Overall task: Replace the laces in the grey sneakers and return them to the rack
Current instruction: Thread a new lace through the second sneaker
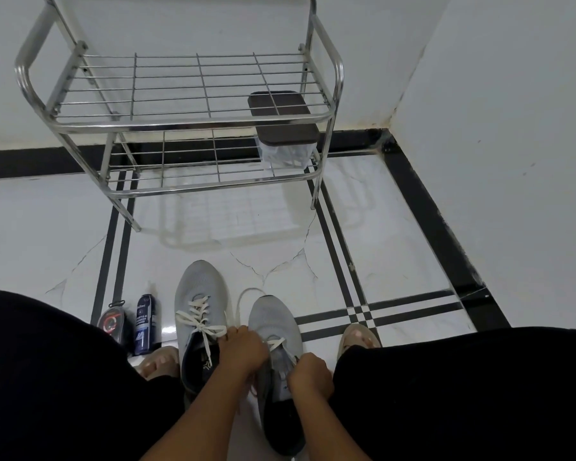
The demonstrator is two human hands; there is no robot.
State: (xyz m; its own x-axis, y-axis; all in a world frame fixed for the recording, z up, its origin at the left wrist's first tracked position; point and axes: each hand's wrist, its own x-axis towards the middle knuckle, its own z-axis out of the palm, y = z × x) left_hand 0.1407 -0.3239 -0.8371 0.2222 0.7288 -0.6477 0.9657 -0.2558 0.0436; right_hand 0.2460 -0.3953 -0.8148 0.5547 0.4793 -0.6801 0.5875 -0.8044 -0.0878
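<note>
Seated person, head view. Two grey sneakers stand side by side on the floor point(396, 261) between the feet, toes toward the rack point(193, 123), within reach of both hands. The left sneaker point(198, 287) carries a cream lace point(195, 316) crossed through its eyelets, ends loose near the tongue. The right sneaker point(273, 319) is, by judgement, the one being laced: a slack loop of lace point(246, 291) lies on the floor beside its toe. The left hand point(245, 349) is clenched over the upper eyelets, apparently pinching lace; the right hand point(310, 374) is curled at the shoe's collar, steadying it or gripping lace, which of the two cannot be told. A spray can point(144, 324) stands left of the sneakers. Both rack shelves are free of shoes; a lidded box point(281, 119) occupies the lower one.
</note>
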